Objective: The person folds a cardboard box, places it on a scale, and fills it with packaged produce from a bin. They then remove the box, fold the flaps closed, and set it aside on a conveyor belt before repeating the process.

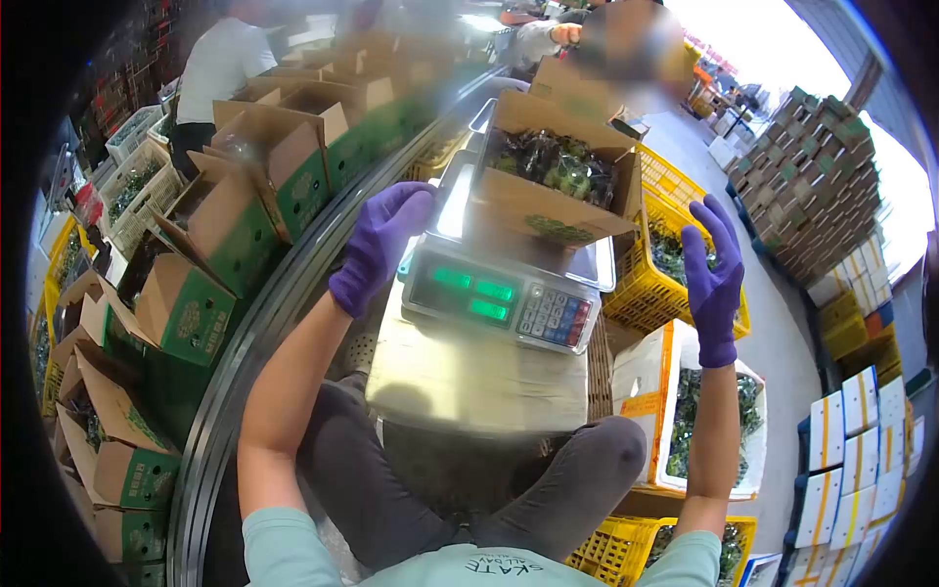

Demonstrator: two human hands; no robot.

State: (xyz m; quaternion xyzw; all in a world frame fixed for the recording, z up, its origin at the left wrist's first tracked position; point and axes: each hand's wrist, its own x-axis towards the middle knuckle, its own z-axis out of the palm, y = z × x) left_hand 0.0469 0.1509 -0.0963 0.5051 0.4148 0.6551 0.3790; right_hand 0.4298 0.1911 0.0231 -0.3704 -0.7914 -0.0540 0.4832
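My left hand [384,240], in a purple glove, is left of a digital scale [504,293] with lit green digits. Its fingers are stretched towards the scale, partly foreshortened, with nothing visible in them. My right hand [714,279], also gloved in purple, is raised with spread fingers beside a yellow crate [641,279] and holds nothing. On the scale's platform, between my hands, an open cardboard box [548,210] holds dark, shiny plastic packs with green contents [572,176]. Neither hand touches the box. The scale rests on a pale stand [479,377] before my knees.
Open green-and-brown boxes [201,313] line the left, beyond a metal rail [240,391]. To the right is a white foam box [675,430] of greens. Stacked cartons [812,181] stand farther right. A person in a white shirt [227,64] is at upper left; another person's hand [565,34] shows at the top.
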